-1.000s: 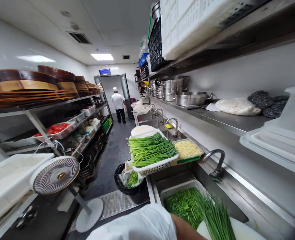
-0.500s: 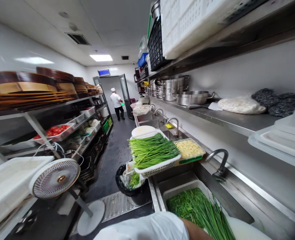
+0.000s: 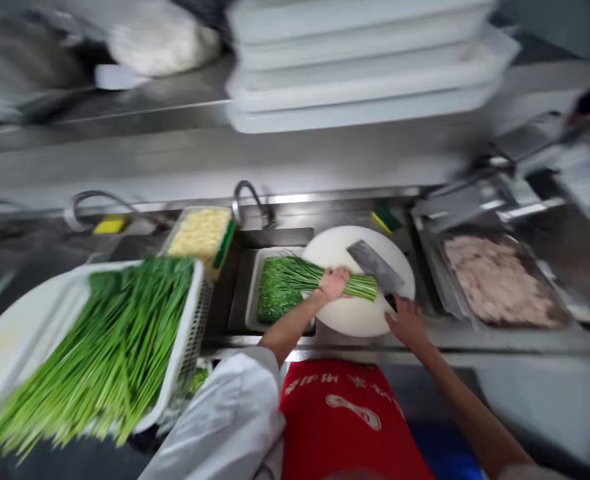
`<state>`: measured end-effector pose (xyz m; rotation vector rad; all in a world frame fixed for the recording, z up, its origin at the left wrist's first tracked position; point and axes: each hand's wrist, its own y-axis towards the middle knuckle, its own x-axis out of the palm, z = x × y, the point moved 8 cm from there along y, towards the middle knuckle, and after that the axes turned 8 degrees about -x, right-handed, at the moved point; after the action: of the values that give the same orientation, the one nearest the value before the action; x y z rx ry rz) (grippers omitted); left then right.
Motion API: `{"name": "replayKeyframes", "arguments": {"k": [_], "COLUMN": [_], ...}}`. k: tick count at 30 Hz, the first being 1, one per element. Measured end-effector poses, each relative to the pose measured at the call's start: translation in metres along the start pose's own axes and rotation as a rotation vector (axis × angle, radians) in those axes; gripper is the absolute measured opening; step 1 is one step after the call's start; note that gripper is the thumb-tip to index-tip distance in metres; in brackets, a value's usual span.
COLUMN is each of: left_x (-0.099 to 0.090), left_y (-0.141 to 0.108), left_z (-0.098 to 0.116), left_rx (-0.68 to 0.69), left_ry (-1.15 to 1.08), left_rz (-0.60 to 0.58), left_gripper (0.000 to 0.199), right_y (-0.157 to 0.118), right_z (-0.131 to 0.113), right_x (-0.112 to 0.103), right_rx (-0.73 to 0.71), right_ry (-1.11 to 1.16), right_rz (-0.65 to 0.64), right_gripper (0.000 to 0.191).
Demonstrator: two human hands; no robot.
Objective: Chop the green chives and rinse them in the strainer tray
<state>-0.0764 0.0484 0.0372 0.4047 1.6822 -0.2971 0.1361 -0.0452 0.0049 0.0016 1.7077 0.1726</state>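
Observation:
On a round white cutting board (image 3: pixel 359 317) lies a bundle of long green stalks (image 3: pixel 362 287), its leafy end over a white basket of cut greens (image 3: pixel 279 287) in the sink. My left hand (image 3: pixel 333 284) is closed over the middle of the bundle. My right hand (image 3: pixel 407 323) grips the handle of a cleaver (image 3: pixel 375 265), whose wide blade rests flat-looking on the board beside the stalk ends. Whether the blade touches the stalks is unclear.
At left, a white basket (image 3: pixel 202 320) holds many long green stalks. Behind it is a tray of pale yellow pieces (image 3: pixel 201 233). A faucet (image 3: pixel 247 193) rises behind the sink. To the right sits a tray of pale pink meat (image 3: pixel 499 280). Stacked white trays (image 3: pixel 365 67) hang overhead.
The view has swung right and down from the aisle to the cutting board. Both hands, the cleaver and the board are now in sight; the distant person is out of view.

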Motion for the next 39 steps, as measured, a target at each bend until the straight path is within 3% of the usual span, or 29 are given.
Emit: {"name": "replayKeyframes", "arguments": {"k": [3, 7, 13, 16, 20, 23, 27, 31, 39], "left_x": [0.021, 0.026, 0.023, 0.023, 0.021, 0.02, 0.017, 0.016, 0.019], "left_y": [0.021, 0.02, 0.018, 0.027, 0.035, 0.035, 0.032, 0.031, 0.045], "left_z": [0.022, 0.014, 0.017, 0.033, 0.059, 0.071, 0.077, 0.078, 0.057], "left_rx": [0.13, 0.085, -0.062, -0.264, -0.518, -0.562, -0.489, -0.454, -0.584], "left_ry": [-0.124, -0.165, -0.14, -0.14, -0.156, -0.153, -0.112, -0.096, -0.141], "left_rz": [-0.057, -0.098, -0.123, -0.107, -0.046, -0.046, -0.06, -0.073, -0.074], "left_gripper": [0.064, 0.068, 0.064, 0.065, 0.08, 0.092, 0.1, 0.1, 0.095], "right_y": [0.002, 0.024, 0.041, 0.031, 0.015, 0.013, 0.016, 0.02, 0.016], "right_z": [0.007, 0.011, 0.053, 0.066, 0.064, 0.061, 0.069, 0.068, 0.066], "right_x": [0.018, 0.013, -0.02, -0.022, -0.02, -0.026, -0.032, -0.032, -0.03], "right_rx": [0.135, 0.181, 0.15, 0.098, 0.063, 0.014, -0.008, -0.055, -0.034], "right_ry": [-0.024, -0.002, 0.255, 0.37, 0.396, 0.404, 0.35, 0.342, 0.313], "right_rz": [-0.159, -0.277, -0.22, -0.213, -0.292, -0.344, -0.384, -0.392, -0.403], "right_gripper": [0.058, 0.06, 0.054, 0.034, 0.03, 0.028, 0.026, 0.026, 0.03]}}
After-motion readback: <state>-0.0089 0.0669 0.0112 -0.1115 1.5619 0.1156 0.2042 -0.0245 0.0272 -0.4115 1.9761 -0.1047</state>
